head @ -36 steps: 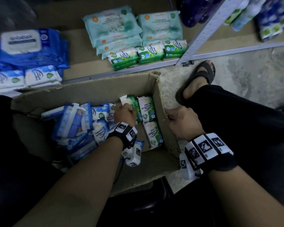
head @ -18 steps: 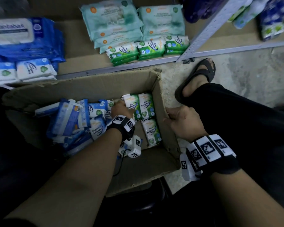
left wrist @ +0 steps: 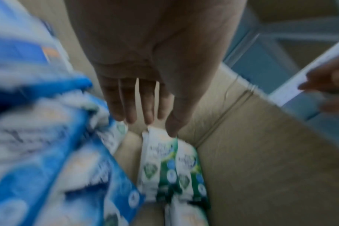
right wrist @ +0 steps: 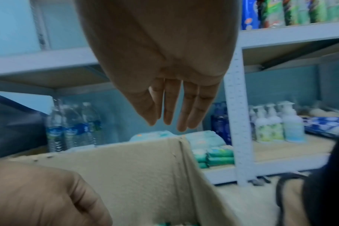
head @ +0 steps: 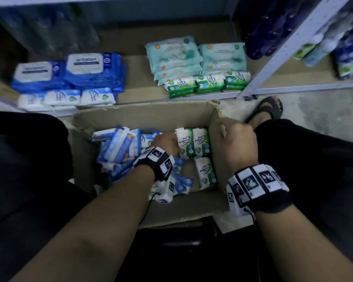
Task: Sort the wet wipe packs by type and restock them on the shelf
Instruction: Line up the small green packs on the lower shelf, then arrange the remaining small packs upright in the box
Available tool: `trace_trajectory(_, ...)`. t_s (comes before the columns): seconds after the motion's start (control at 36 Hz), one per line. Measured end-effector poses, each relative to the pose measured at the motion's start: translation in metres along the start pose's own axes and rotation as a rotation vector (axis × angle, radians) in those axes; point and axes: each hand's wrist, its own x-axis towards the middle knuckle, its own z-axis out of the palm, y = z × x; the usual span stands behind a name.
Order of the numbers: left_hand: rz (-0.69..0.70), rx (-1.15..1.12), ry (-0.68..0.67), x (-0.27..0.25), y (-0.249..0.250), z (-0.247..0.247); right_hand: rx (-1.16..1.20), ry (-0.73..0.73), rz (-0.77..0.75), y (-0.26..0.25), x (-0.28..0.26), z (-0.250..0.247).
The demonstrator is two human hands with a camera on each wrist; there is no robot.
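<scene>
An open cardboard box (head: 143, 117) sits on the floor between my knees. Blue wipe packs (head: 118, 147) are heaped on its left side and green ones (head: 192, 142) stand at its right. My left hand (head: 165, 142) is down in the box. In the left wrist view its fingers (left wrist: 147, 107) are straight, and the thumb tip touches the top edge of a green pack (left wrist: 159, 160). My right hand (head: 234, 143) hangs over the box's right wall (right wrist: 145, 168). The right hand (right wrist: 166, 122) has straight fingers and holds nothing.
The low shelf behind the box holds large blue packs (head: 90, 68), small white-blue packs (head: 65, 98), teal packs (head: 175, 55) and small green packs (head: 206, 83). A grey shelf post (head: 273, 55) rises at the right. My sandalled foot (head: 267, 110) is beside the box. Water bottles (right wrist: 71, 126) stand further back.
My right hand has come off the box's right wall and now hangs just above it. My left hand stays at the green packs. The view has tilted up, showing more of the shelf.
</scene>
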Motion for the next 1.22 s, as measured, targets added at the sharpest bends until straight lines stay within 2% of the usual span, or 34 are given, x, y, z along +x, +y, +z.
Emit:
trace_trajectory(0.03,0.004,0.001,0.002,-0.007,-0.003,-0.007,0.030,0.021,-0.053,-0.009,0.000,-0.001)
trace_trajectory(0.08,0.023,0.040,0.003,-0.022,-0.009,-0.020,0.077,-0.041,-0.110,-0.024,0.001,0.004)
trace_trajectory(0.19,0.006,0.150,-0.035,-0.054,-0.020,-0.044,0.128,-0.277,-0.095,-0.046,-0.002,0.023)
trace_trajectory(0.28,-0.020,0.217,-0.005,-0.078,-0.035,-0.056,0.144,-0.436,-0.101,-0.056,-0.003,0.046)
trace_trajectory(0.39,-0.086,0.251,0.053,-0.105,-0.056,-0.076,0.044,-0.679,-0.098,-0.065,-0.003,0.077)
trace_trajectory(0.56,-0.100,0.315,0.268,-0.138,-0.095,-0.103,-0.076,-0.886,-0.036,-0.060,-0.005,0.119)
trace_trajectory(0.64,-0.191,0.294,0.342,-0.144,-0.117,-0.108,-0.165,-0.952,-0.011,-0.065,-0.005,0.132)
trace_trajectory(0.72,-0.310,0.118,0.439,-0.145,-0.131,-0.107,-0.210,-1.050,-0.024,-0.068,-0.009,0.145)
trace_trajectory(0.83,-0.431,-0.012,0.362,-0.150,-0.141,-0.104,-0.230,-1.118,0.015,-0.062,-0.009,0.169)
trace_trajectory(0.97,-0.379,-0.053,0.310,-0.149,-0.157,-0.104,-0.174,-1.222,0.124,-0.066,-0.002,0.171)
trace_trajectory(1.03,-0.372,-0.058,0.330,-0.149,-0.161,-0.106,-0.164,-1.181,0.154,-0.064,-0.006,0.177)
trace_trajectory(1.11,-0.365,-0.097,0.357,-0.148,-0.165,-0.106,-0.126,-1.045,0.174,-0.060,-0.016,0.184)
trace_trajectory(1.22,-0.353,-0.094,0.374,-0.148,-0.167,-0.103,-0.116,-1.024,0.182,-0.053,-0.016,0.195)
